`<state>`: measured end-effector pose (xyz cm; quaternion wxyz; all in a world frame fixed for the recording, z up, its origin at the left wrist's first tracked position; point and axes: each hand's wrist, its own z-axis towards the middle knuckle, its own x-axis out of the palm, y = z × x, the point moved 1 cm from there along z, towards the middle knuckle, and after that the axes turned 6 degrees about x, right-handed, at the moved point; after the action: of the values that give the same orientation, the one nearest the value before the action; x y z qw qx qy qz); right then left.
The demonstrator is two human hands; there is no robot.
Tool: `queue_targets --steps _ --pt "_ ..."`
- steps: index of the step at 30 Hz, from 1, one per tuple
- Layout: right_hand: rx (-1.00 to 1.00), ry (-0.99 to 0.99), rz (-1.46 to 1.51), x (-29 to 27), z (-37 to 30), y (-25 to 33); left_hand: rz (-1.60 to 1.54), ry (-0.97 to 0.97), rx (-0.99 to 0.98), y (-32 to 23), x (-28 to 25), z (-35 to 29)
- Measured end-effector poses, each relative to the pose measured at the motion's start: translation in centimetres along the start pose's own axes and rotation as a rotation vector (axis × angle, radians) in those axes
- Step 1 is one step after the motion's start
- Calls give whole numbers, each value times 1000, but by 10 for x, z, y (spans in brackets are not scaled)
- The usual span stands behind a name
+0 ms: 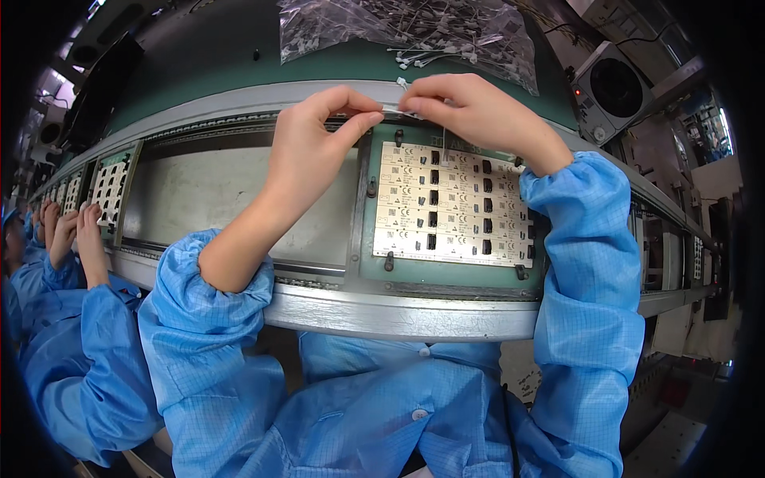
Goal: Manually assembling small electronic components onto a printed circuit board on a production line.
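Head: left grip, right grip nearly closed on pale strip

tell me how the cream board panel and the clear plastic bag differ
The board panel is a flat, straight-edged sheet, while the plastic bag is crumpled and see-through. The panel's black parts stand in neat columns; the bag's pale-tipped pieces lie in a jumble. The panel lies nearer the camera, and the bag lies farther off, beyond the metal rail. Both bear many small parts.
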<state>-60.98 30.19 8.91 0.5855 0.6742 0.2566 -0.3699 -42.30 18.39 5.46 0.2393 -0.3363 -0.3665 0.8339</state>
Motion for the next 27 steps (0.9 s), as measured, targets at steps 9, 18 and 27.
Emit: queue_targets --steps 9,18,27 --pt "-41 -219 596 -10 13 -1 145 179 283 -14 -6 -2" --pt "-4 -438 232 -34 -46 -16 543 -65 632 -20 -19 4" --pt "103 -564 -101 8 -118 -46 647 168 380 1 11 -16"
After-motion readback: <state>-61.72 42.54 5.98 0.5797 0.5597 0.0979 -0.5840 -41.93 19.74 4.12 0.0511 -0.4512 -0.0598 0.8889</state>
